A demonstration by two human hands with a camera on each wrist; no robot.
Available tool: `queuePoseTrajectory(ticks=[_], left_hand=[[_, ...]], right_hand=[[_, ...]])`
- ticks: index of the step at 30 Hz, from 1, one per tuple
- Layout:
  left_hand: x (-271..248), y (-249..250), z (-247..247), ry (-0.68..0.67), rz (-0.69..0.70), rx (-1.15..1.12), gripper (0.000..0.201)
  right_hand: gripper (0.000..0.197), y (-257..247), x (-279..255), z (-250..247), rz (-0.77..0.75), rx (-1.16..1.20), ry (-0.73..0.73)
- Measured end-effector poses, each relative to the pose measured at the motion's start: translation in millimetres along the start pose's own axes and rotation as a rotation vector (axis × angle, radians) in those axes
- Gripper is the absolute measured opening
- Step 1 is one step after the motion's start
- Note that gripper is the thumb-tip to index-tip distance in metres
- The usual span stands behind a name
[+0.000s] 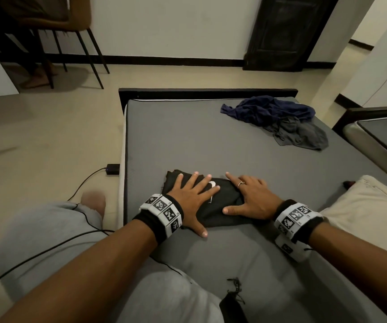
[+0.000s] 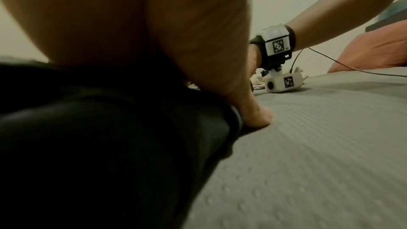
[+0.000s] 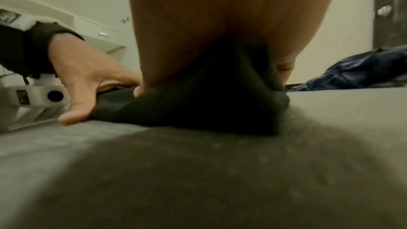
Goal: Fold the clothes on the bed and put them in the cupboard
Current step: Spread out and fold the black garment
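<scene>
A folded black garment (image 1: 225,201) with a white logo lies on the grey bed (image 1: 211,141) near its front edge. My left hand (image 1: 193,194) lies flat on its left half, fingers spread and straight, thumb on the sheet. My right hand (image 1: 250,197) presses its right half with the index finger and thumb stretched out. The left wrist view shows the black garment (image 2: 99,145) under my palm. In the right wrist view the black garment (image 3: 198,107) bunches beneath my palm, with the left hand (image 3: 88,83) flat on its far edge. A crumpled navy garment (image 1: 269,109) and a grey garment (image 1: 301,134) lie at the bed's far right.
A cream pillow (image 1: 362,201) lies on the bed right of my right hand. A second bed (image 1: 383,136) stands to the right. On the floor to the left sit a black adapter with cable (image 1: 112,169) and a chair (image 1: 71,43). A dark door (image 1: 288,31) is behind.
</scene>
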State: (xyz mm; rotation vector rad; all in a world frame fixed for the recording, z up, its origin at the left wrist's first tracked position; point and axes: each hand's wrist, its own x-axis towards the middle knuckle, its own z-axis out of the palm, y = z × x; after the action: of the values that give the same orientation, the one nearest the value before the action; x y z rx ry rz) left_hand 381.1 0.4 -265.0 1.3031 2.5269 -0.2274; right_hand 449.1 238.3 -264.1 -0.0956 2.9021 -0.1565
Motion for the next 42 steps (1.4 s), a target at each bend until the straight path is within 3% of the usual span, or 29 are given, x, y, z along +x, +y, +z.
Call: queuePoseTrajectory(ticks=[2,6,8,10,12,14,16,19,23,27,29,31,33,35,39,42], left_hand=[[2,-2,-3,0.014,-0.045,0.055,0.122],[2,-2,-17,0.184,-0.084,0.305,0.082],[-2,-1,-30,0.209,-0.181,0.364,0.064],[-9,1,-42,0.242,-0.345,0.289,0.050],[-15,1,-47,0.320,-0.484,0.061,0.027],[-22,1,-45,0.246,-0.536,-0.230,0.039],[-27,3,-43,0.039,-0.474,-0.368,0.059],[-27,11,-37,-0.140,-0.359,-0.466,0.068],[-7,16,-29,-0.116,-0.316,-0.567,0.059],[1,18,-29,-0.159,-0.334,-0.672,0.060],[0,19,-33,-0.166,-0.340,-0.707,0.055],[-2,20,-35,-0.186,-0.329,-0.770,0.045],[-4,21,-39,-0.203,-0.309,-0.868,0.039],[-5,22,-41,-0.202,-0.310,-0.957,0.043],[-4,32,-41,-0.189,-0.209,-1.336,0.079],[-4,49,-49,-0.118,-0.075,-1.721,0.059]], right_hand=[[0.120,-1,-2,-5,0.074,-0.008,0.009],[0.101,-25,-39,3,0.211,0.070,0.038],[0.100,-42,-68,6,0.269,0.099,-0.021],[0.097,-52,-84,2,0.291,0.034,-0.126],[0.088,-53,-81,-10,0.340,0.023,-0.137],[0.087,-42,-68,-21,0.395,0.097,0.015],[0.094,-24,-49,-29,0.455,0.188,0.146],[0.103,-18,-17,-36,0.524,0.437,0.082],[0.053,-29,6,-38,0.565,0.794,0.030],[0.029,-39,11,-42,0.592,0.959,-0.112],[0.032,-42,10,-44,0.611,1.018,-0.172],[0.049,-42,7,-47,0.618,1.134,-0.223],[0.045,-41,0,-50,0.584,1.344,-0.209],[0.035,-38,-8,-55,0.522,1.572,-0.163],[0.034,-26,-28,-68,0.418,1.894,0.009],[0.035,-15,-50,-78,0.339,2.065,0.157]])
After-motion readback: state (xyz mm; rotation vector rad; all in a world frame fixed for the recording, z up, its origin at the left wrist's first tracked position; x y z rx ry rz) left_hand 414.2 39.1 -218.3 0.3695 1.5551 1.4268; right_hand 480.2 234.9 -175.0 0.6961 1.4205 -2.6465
